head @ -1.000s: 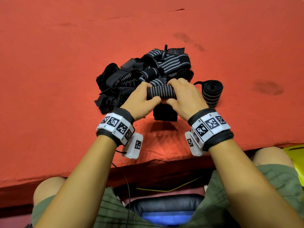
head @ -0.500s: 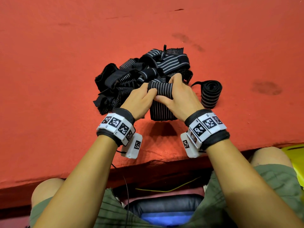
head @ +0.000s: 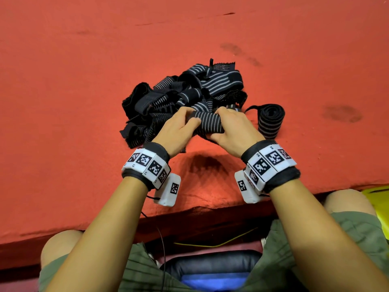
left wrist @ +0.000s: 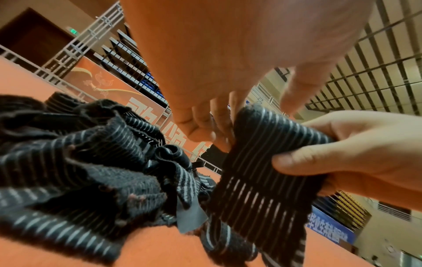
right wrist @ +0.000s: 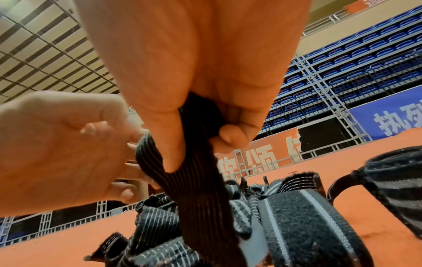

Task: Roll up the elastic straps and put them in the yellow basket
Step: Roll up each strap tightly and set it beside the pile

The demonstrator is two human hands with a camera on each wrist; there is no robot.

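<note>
Mid-roll on 1 black elastic strap with thin grey stripes (head: 207, 123), held just above the red felt-covered table (head: 84, 102), at the near edge of the loose heap of black-and-grey striped straps (head: 189, 91).

Right hand (head: 233, 131) curled round the right end of the roll, thumb pressed on the front face and fingers wrapped behind, clearly seen from the right wrist. Probably the anchor, keeping the wound turns tight. Left hand (head: 176, 131) at the left end, thumb lying over the top of the roll and fingertips touching its edge from behind; gripping rather than resting, as far as the left wrist view allows. Probably the turning hand, feeding fresh length onto the coil.

Roll lifted clear of the cloth, likely so the tail can hang and wind on without snagging the heap.

Strap itself: a short, fat cylinder with stripes running round it, ribbed weave, unrolled tail (left wrist: 255, 207) dropping down toward the table; end of that tail hidden among the pile.

1 finished striped roll (head: 270, 120) lying on its side just right of the heap, a thin black loop trailing from it. Yellow plastic basket (head: 379, 199) only a sliver at the right edge, below table level beside the knee; contents out of sight.
</note>
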